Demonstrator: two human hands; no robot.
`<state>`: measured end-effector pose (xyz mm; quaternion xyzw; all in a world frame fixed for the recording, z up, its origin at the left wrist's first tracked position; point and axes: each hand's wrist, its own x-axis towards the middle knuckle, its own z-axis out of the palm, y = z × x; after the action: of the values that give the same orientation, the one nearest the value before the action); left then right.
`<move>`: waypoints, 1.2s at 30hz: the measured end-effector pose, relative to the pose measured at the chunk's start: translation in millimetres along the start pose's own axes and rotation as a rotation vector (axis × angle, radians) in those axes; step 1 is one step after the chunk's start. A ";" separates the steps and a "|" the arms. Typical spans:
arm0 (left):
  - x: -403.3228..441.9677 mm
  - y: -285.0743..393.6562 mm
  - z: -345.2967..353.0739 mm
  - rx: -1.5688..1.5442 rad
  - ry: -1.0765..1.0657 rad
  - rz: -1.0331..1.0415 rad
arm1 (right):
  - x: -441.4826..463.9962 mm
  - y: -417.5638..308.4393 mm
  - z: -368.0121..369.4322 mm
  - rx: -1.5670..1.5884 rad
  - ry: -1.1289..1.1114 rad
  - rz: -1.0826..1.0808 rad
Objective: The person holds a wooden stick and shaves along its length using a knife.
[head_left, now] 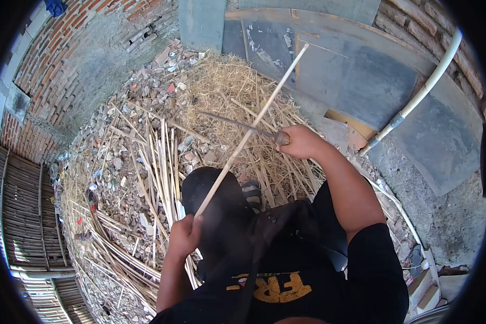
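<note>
A long pale bamboo strip [259, 117] slants from lower left to upper right in front of me. My left hand [184, 236] is closed around its lower end. My right hand [302, 142] grips the rounded wooden handle of a knife [227, 120], whose dark narrow blade points left and crosses the strip near its middle. Whether the blade touches the strip cannot be made out. Below the strip is a dark rounded surface [213, 189], with a striped sandal or foot [251, 193] beside it.
Split bamboo strips [164, 162] lie on rubble to the left, with straw-like shavings [221, 86] ahead. Grey panels [340, 70] and a pale pole [431, 81] stand at the right. A brick wall [54, 70] and slatted bamboo screen [24, 210] border the left.
</note>
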<state>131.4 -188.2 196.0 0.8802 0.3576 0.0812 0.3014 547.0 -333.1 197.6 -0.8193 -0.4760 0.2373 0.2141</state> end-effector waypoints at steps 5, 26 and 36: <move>0.9 -0.5 -2.1 -0.057 -0.032 -0.026 | -18.2 -28.8 -0.6 -0.125 -0.120 -0.148; -4.1 3.0 8.3 0.029 0.070 -0.023 | 17.0 22.7 7.1 0.102 -0.077 -0.086; -0.1 4.6 3.5 0.026 0.030 -0.016 | 1.2 -4.6 7.9 0.039 0.032 -0.026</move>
<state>135.3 -192.5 195.9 0.8798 0.3702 0.0873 0.2851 539.7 -328.9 193.7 -0.8125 -0.4783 0.2305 0.2407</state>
